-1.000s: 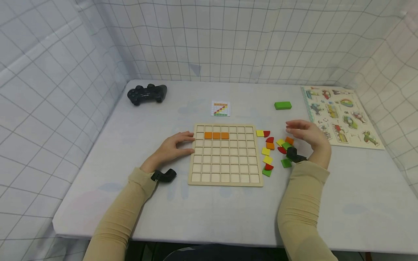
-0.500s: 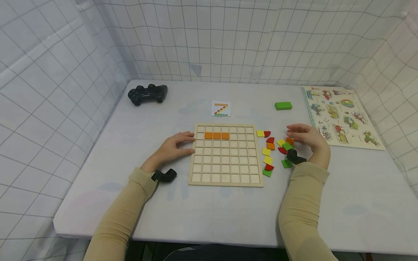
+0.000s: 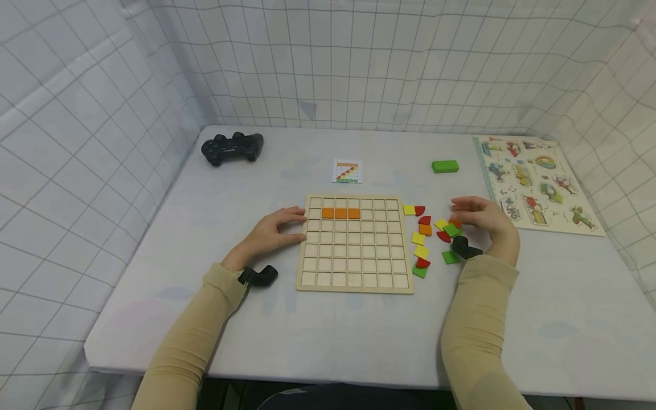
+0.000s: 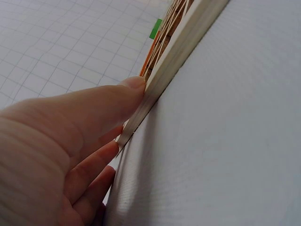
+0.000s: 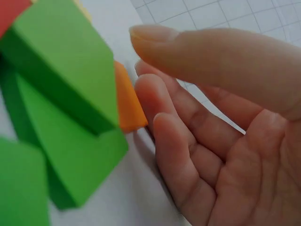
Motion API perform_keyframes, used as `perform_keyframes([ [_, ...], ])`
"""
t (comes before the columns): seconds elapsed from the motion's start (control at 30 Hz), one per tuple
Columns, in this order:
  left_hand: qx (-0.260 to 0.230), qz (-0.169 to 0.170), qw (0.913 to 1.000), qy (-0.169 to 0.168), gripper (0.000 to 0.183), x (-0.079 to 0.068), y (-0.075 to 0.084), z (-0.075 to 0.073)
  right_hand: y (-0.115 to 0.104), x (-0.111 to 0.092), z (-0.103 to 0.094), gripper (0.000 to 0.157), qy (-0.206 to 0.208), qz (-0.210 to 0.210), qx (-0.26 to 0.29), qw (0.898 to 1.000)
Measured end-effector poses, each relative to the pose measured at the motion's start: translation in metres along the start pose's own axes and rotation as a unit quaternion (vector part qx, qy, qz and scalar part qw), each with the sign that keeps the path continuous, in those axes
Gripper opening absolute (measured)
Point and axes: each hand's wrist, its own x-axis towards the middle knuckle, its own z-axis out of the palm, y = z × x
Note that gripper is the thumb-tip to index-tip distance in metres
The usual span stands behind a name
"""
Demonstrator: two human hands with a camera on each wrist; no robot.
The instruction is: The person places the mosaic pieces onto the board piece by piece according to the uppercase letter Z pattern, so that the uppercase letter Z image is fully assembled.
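Observation:
My left hand [image 3: 272, 233] rests against the left edge of a wooden grid board [image 3: 355, 289]. In the left wrist view its thumb [image 4: 103, 106] touches the board's rim, and the other fingers lie along the side. Three orange square tiles [image 3: 340, 213] sit in a row in the board's second row of cells. Right of the board, my right hand [image 3: 484, 216] is at a loose pile of tiles. In the right wrist view its fingertips are beside an orange tile [image 5: 128, 101], with the thumb apart from it. Green tiles [image 5: 66, 56] partly cover that orange tile.
Several yellow, red, orange and green tiles [image 3: 418, 238] lie between board and right hand. Behind the board is a small pattern card [image 3: 347, 171]. A green block [image 3: 445, 166] and a picture puzzle board [image 3: 543, 185] are at back right; a black game controller [image 3: 232, 148] is at back left.
My right hand has come down slightly toward the orange tile in the pile, and its fingers now partly hide that tile. The left hand stays at the board's edge.

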Motion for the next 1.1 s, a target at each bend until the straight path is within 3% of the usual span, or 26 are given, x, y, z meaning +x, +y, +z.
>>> perform_keyframes([
  [0.4, 0.002, 0.001, 1.0000, 0.003, 0.049, 0.0005, -0.0021, 0.0007, -0.0002, -0.0057, -0.0036, 0.057, -0.042, -0.040, 0.021, 0.998],
  [1.1, -0.004, -0.001, 1.0000, 0.002, 0.049, -0.0002, -0.0006, 0.0002, -0.0057, -0.0075, -0.0023, 0.053, -0.053, -0.011, -0.035, 0.998],
])
